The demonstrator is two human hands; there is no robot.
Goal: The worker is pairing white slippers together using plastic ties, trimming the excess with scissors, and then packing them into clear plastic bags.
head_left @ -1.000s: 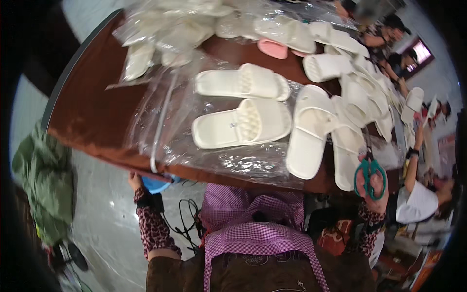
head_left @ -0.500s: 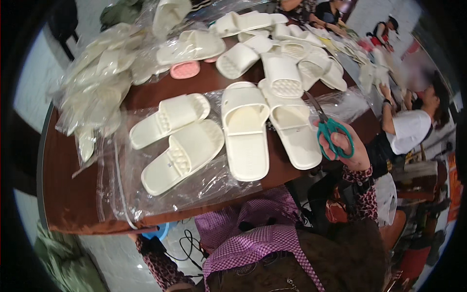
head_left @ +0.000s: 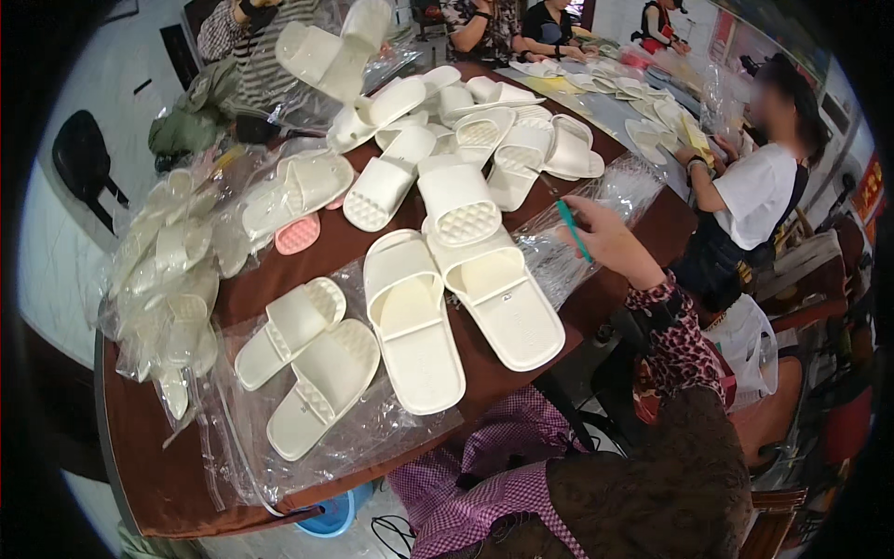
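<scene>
My right hand (head_left: 615, 244) is closed round scissors with green handles (head_left: 575, 230), out over the right side of the table beside a clear plastic wrap (head_left: 601, 200). My left hand is not in view. Left of the scissors, a large pair of cream slippers, one slipper (head_left: 416, 321) beside the other (head_left: 507, 307), lies near the front edge. Another slipper (head_left: 458, 200) rests at the toe end of that pair. Further left, two smaller cream slippers, one (head_left: 293, 326) behind the other (head_left: 324, 387), lie on a clear plastic bag (head_left: 372, 456).
Bagged slippers (head_left: 177, 270) pile up at the left edge, and loose ones (head_left: 386, 177) crowd the back. A pink slipper (head_left: 298, 235) pokes out there. A blue bucket (head_left: 340, 512) stands below the table. One person (head_left: 754, 177) works at the right; others are behind.
My view has shifted, and the slippers appear lower in it. My right hand with the scissors has moved toward the back right of the table. My left hand has left the view.
</scene>
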